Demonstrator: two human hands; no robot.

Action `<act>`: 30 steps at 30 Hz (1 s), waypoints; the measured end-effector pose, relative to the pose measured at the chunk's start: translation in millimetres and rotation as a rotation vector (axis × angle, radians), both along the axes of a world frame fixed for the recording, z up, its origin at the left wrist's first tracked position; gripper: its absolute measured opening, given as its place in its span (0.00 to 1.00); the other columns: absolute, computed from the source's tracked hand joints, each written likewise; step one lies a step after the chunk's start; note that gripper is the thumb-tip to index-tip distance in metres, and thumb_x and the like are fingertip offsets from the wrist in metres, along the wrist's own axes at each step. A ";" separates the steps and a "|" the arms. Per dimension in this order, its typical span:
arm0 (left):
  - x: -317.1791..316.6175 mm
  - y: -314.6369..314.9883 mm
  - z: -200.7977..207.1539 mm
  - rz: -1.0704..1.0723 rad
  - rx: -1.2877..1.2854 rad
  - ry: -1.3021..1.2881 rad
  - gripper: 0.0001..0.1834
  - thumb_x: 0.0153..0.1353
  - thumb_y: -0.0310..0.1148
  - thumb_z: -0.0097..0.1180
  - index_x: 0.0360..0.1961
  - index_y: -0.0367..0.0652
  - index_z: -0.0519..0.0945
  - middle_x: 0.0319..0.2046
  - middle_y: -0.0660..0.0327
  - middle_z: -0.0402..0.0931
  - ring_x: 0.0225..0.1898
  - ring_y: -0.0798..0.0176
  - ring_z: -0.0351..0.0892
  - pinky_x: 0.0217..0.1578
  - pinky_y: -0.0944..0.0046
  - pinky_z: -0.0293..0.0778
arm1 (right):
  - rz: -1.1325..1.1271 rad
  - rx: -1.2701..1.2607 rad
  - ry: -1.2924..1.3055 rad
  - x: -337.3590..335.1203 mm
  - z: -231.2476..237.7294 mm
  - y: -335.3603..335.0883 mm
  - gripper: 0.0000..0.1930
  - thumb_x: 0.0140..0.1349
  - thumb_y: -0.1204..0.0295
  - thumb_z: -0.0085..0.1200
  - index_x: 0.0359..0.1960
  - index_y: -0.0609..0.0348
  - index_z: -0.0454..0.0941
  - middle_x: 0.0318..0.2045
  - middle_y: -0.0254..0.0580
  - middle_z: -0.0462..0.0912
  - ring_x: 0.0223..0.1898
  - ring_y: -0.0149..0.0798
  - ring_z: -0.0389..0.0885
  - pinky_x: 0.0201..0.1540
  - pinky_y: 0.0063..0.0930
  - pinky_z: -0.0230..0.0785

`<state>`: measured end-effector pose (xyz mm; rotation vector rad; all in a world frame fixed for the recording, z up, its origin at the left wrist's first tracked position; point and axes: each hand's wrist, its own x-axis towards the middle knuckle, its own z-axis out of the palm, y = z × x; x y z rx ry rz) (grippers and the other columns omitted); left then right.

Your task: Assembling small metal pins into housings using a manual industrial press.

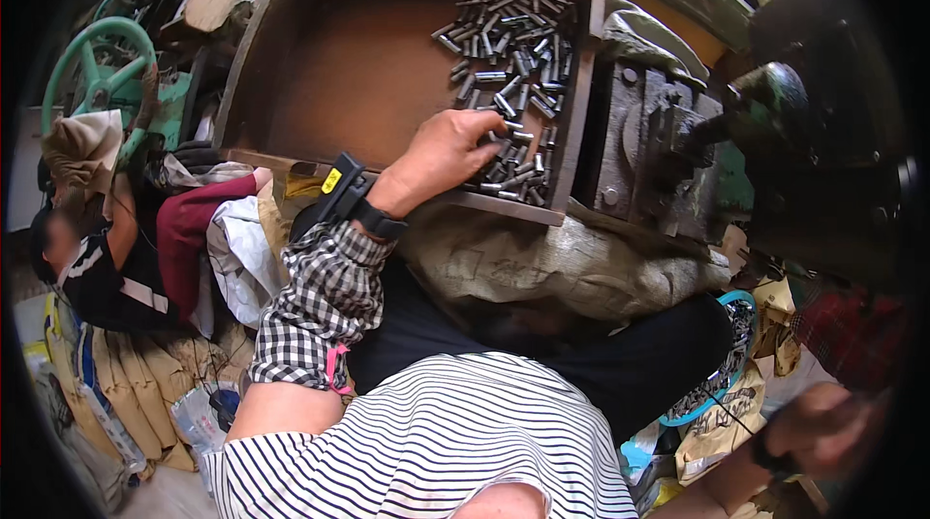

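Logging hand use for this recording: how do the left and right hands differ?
The left hand is at the metal pins in the wooden tray; the right hand is away from the tray, at the picture's lower right. The left hand looks fairly sharp, the right hand blurred. Both have black bands at the wrist.

shallow wooden tray (329, 74); loose metal pins (491, 76) heaped along its right side.

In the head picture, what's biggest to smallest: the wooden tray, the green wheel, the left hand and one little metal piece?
1. Wooden tray
2. Green wheel and left hand: too alike to rank
3. One metal piece
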<state>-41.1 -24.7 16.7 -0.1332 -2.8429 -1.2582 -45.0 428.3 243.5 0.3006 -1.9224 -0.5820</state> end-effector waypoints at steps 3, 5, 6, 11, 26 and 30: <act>14.3 -9.5 -6.2 -0.030 -0.169 0.060 0.10 0.50 0.28 0.59 0.36 0.42 0.77 0.29 0.55 0.77 0.29 0.50 0.77 0.29 0.57 0.72 | 0.726 -0.354 -0.930 21.4 -39.7 -137.4 0.04 0.52 0.79 0.54 0.30 0.59 0.77 0.45 0.45 0.76 0.45 0.45 0.76 0.51 0.41 0.67; 9.4 -7.2 -1.1 -0.080 -0.280 0.072 0.08 0.51 0.28 0.56 0.34 0.44 0.76 0.28 0.55 0.75 0.31 0.48 0.77 0.29 0.54 0.73 | 0.862 -0.358 -1.077 -6.2 -74.3 -205.3 0.07 0.46 0.79 0.58 0.29 0.59 0.77 0.36 0.43 0.78 0.43 0.48 0.76 0.48 0.41 0.67; 8.5 -7.6 -4.2 -0.073 -0.274 0.077 0.08 0.51 0.28 0.56 0.34 0.44 0.76 0.28 0.55 0.75 0.31 0.48 0.77 0.29 0.54 0.73 | 0.904 -0.386 -1.069 -23.9 -111.0 -224.0 0.08 0.44 0.79 0.58 0.28 0.59 0.77 0.32 0.41 0.76 0.41 0.47 0.76 0.46 0.39 0.66; -1.3 2.0 -6.2 -0.140 -0.389 0.095 0.06 0.52 0.24 0.50 0.32 0.43 0.73 0.29 0.54 0.73 0.29 0.49 0.78 0.29 0.55 0.75 | 0.718 -0.084 -1.001 -83.8 -206.4 -273.6 0.02 0.47 0.74 0.52 0.22 0.55 0.76 0.29 0.39 0.76 0.36 0.43 0.74 0.48 0.40 0.59; -0.7 8.5 -11.9 -0.077 -0.685 0.110 0.03 0.50 0.27 0.54 0.27 0.40 0.76 0.22 0.58 0.77 0.26 0.62 0.81 0.27 0.66 0.77 | 0.709 -0.181 -1.168 -94.5 -212.0 -292.9 0.06 0.51 0.71 0.56 0.24 0.59 0.73 0.25 0.47 0.77 0.29 0.45 0.79 0.35 0.37 0.66; -0.2 5.3 -2.4 0.028 -0.118 0.005 0.08 0.50 0.28 0.56 0.31 0.38 0.73 0.22 0.55 0.76 0.22 0.62 0.79 0.23 0.65 0.75 | 0.792 -0.646 -1.347 -76.8 -206.9 -267.2 0.08 0.50 0.76 0.59 0.27 0.62 0.72 0.24 0.43 0.78 0.24 0.37 0.78 0.25 0.28 0.69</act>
